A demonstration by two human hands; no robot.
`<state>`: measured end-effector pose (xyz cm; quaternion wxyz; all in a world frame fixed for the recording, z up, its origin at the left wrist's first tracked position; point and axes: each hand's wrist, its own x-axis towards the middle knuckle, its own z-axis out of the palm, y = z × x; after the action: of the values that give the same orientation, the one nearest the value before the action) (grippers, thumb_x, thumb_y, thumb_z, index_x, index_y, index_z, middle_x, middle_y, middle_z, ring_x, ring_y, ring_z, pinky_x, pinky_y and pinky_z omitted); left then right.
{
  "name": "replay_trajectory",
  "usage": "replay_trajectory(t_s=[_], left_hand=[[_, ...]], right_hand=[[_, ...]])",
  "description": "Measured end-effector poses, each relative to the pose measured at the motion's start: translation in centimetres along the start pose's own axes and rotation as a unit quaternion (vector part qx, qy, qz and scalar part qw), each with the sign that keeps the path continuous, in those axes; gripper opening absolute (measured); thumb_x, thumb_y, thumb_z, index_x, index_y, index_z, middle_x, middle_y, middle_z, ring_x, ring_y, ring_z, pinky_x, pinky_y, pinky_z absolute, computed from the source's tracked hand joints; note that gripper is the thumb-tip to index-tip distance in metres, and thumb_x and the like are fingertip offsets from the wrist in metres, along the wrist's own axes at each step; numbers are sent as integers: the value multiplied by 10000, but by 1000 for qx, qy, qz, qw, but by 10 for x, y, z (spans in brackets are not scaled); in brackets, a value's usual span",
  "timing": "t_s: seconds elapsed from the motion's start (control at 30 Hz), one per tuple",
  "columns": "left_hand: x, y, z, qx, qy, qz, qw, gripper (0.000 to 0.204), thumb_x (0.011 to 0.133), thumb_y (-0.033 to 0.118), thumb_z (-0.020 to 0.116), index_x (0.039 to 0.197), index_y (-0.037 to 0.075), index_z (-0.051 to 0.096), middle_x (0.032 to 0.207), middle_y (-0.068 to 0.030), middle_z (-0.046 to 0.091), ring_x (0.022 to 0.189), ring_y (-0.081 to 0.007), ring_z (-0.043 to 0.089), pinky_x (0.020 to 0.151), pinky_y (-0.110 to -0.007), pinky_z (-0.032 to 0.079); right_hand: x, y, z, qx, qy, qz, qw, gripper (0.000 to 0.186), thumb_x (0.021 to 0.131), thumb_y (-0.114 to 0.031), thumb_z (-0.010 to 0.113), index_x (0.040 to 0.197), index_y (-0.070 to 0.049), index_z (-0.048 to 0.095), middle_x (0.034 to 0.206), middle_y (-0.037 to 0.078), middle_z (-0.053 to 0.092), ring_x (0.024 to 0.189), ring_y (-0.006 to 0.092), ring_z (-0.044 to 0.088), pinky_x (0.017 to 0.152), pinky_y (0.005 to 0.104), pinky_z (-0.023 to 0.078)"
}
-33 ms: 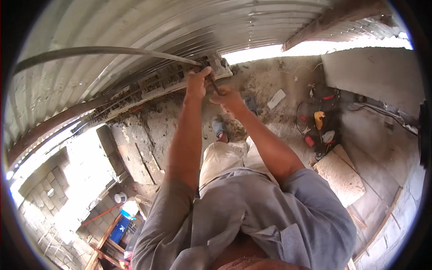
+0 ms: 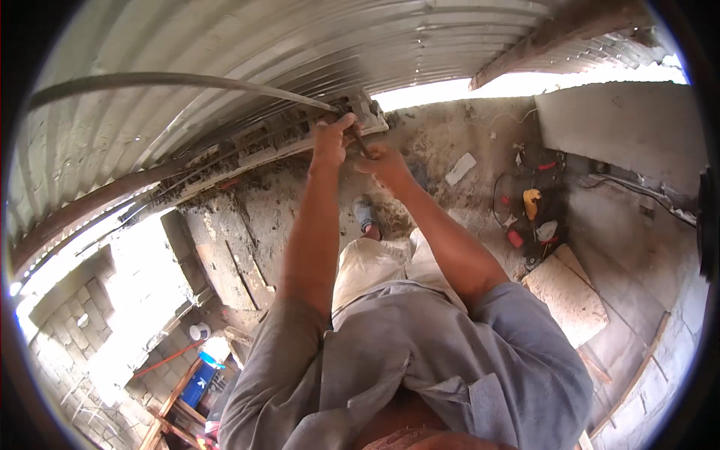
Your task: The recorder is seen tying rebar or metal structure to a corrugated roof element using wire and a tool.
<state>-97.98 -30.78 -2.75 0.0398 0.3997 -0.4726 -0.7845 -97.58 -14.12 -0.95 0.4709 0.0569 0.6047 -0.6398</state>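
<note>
Both my arms reach up toward a concrete block ledge (image 2: 300,146) under the metal roof. Beside the ledge, my left hand (image 2: 328,141) is closed near the end of a long metal rod (image 2: 187,79) that arcs in from the left; its fingers are partly hidden. A short dark bar (image 2: 362,144) slants down from there to my right hand (image 2: 386,166), whose fingers are wrapped round its lower end. Whether the bar grips the rod or only touches it cannot be made out. What exactly lies under my left fingers is hidden too.
Corrugated roof sheets (image 2: 247,37) and a wooden beam (image 2: 555,37) hang close overhead. On the floor at right lie a yellow tool (image 2: 532,202), cords and a pale slab (image 2: 568,296). A blue box (image 2: 197,384) stands at lower left, near timber pieces.
The long rod's left part has risen slightly. Both hands stay nearly in place, still at the rod's end and the dark bar.
</note>
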Motion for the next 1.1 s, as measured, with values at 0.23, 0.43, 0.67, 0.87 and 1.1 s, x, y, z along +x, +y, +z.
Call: replay_trajectory(t_s=[0.23, 0.43, 0.67, 0.87, 1.1], left_hand=[[7, -14, -20, -145, -66, -12, 987, 348, 820, 86, 744, 1087, -37, 557, 902, -168, 674, 749, -276, 701, 611, -417, 619], [6, -21, -30, -161, -62, -19, 985, 427, 873, 64, 659, 1228, -68, 461, 1005, -180, 618, 804, -292, 672, 660, -419, 596], [4, -9, -28, -109, -38, -19, 993, 434, 838, -47, 594, 1212, -91, 378, 864, -215, 593, 653, -273, 635, 504, -393, 535], [3, 1, -45, -34, -43, -11, 998, 201, 865, -11, 560, 1055, -72, 534, 936, -205, 639, 670, -295, 654, 532, -404, 548], [29, 43, -69, 467, 158, 198, 847, 363, 939, 269, 595, 1150, -26, 592, 1152, -187, 627, 1055, -395, 595, 962, -507, 450]], right_hand=[[-18, -41, -8, -514, 145, -178, 827, 341, 870, -269, 623, 1136, -58, 660, 1012, 190, 685, 897, 375, 658, 805, 464, 498], [-9, -47, -18, -649, 174, -145, 727, 350, 936, -335, 558, 1121, -63, 677, 982, 198, 690, 935, 408, 641, 850, 489, 483], [39, 2, -84, -467, 56, -153, 869, 315, 931, -372, 640, 980, -66, 698, 737, 56, 663, 622, 186, 621, 492, 345, 449], [10, -5, -29, 114, -5, 190, 975, 278, 906, -385, 694, 933, -108, 694, 688, -19, 602, 537, 122, 552, 449, 293, 396], [33, 23, -54, -359, 211, -38, 908, 301, 923, -347, 648, 956, -48, 667, 679, 60, 643, 566, 232, 590, 521, 397, 478]])
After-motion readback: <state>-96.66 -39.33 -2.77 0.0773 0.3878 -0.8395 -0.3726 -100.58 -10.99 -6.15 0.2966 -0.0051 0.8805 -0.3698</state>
